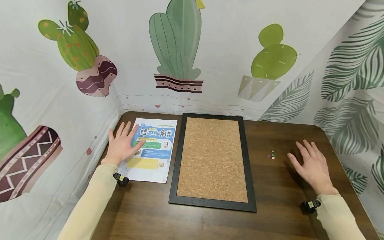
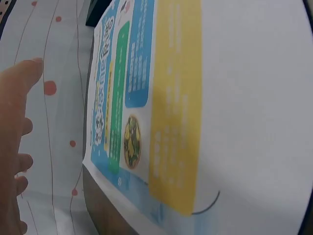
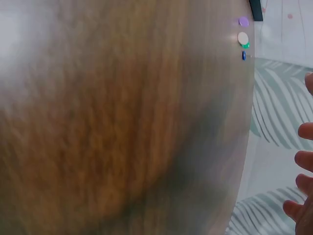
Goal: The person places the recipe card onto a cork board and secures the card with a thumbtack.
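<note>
A printed sheet (image 1: 150,173) with blue, green and yellow blocks lies at the left of the table. My left hand (image 1: 121,143) is over its left edge with the fingers spread; whether it touches the paper, I cannot tell. In the left wrist view, the sheet's yellow block (image 2: 176,107) shows large beside the hand. A cork board (image 1: 213,160) in a black frame lies flat in the middle. To its right sit several small coloured thumbtacks (image 1: 273,155), also seen as a purple tack (image 3: 243,21) in the right wrist view. My right hand (image 1: 313,165), fingers apart and holding nothing, is right of them.
Everything lies on a dark brown wooden table (image 1: 144,210) with rounded far corners. White cloth (image 1: 222,60) printed with cacti and leaves hangs behind it and along the sides. A black band with a small camera (image 1: 121,179) is on the left wrist, another (image 1: 310,206) on the right.
</note>
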Demonstrator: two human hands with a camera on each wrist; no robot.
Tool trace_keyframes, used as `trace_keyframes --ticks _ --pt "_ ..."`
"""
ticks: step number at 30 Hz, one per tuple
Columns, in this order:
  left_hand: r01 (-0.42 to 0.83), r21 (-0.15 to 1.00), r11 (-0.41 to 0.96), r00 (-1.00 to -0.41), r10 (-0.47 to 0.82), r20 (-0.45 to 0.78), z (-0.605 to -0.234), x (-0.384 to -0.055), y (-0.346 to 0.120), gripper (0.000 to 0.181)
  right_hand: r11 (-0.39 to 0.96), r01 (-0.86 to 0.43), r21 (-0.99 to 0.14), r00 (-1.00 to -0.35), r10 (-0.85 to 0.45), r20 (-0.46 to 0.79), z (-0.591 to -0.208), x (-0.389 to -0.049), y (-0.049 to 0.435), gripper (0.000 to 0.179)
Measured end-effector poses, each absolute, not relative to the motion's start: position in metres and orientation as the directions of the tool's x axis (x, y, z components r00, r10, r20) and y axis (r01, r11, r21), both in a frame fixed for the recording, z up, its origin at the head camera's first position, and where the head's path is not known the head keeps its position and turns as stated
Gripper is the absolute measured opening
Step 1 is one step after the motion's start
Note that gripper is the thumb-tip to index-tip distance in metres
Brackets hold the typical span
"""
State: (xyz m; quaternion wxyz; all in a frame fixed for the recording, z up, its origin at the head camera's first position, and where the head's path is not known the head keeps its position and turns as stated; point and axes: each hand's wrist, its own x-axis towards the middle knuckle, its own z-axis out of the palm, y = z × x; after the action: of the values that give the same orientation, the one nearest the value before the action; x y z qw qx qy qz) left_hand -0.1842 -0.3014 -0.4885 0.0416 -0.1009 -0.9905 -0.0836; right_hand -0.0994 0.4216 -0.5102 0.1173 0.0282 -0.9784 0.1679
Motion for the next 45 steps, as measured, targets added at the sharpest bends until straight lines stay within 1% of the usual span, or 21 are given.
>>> trace_keyframes --ticks 5,14,21,25,33,40,45 --pt "0.21 0.183 0.961 -0.975 0.192 0.109 -0.489 -0.18 -0.296 0.086 0.937 -0.133 -0.322 -0.958 -0.038 0.285 -0.512 -0.098 0.414 0.057" --pt "0.212 0.299 0.931 -0.974 0.176 0.141 -0.493 -0.168 -0.289 0.078 0.91 -0.185 -0.371 -0.949 -0.068 0.307 -0.514 -0.09 0.399 0.043" --pt "0.195 0.364 0.911 -0.979 0.158 0.129 -0.496 -0.157 -0.289 0.072 0.893 -0.249 -0.374 -0.934 -0.119 0.337 -0.511 -0.09 0.387 0.021" --pt "0.186 0.374 0.909 -0.981 0.15 0.122 -0.5 -0.151 -0.291 0.068 0.896 -0.267 -0.354 -0.93 -0.143 0.338 -0.513 -0.091 0.383 0.013" --pt "0.165 0.384 0.908 -0.983 0.122 0.134 -0.507 -0.145 -0.298 0.066 0.898 -0.273 -0.346 -0.928 -0.152 0.339 -0.52 -0.094 0.382 0.012" --pt "0.115 0.391 0.913 -0.99 0.074 0.117 -0.513 -0.139 -0.307 0.066 0.894 -0.281 -0.348 -0.926 -0.157 0.343 -0.524 -0.097 0.383 0.013" --pt "0.074 0.392 0.917 -0.994 0.038 0.098 -0.515 -0.133 -0.311 0.067 0.892 -0.276 -0.358 -0.933 -0.159 0.322 -0.525 -0.099 0.383 0.012"
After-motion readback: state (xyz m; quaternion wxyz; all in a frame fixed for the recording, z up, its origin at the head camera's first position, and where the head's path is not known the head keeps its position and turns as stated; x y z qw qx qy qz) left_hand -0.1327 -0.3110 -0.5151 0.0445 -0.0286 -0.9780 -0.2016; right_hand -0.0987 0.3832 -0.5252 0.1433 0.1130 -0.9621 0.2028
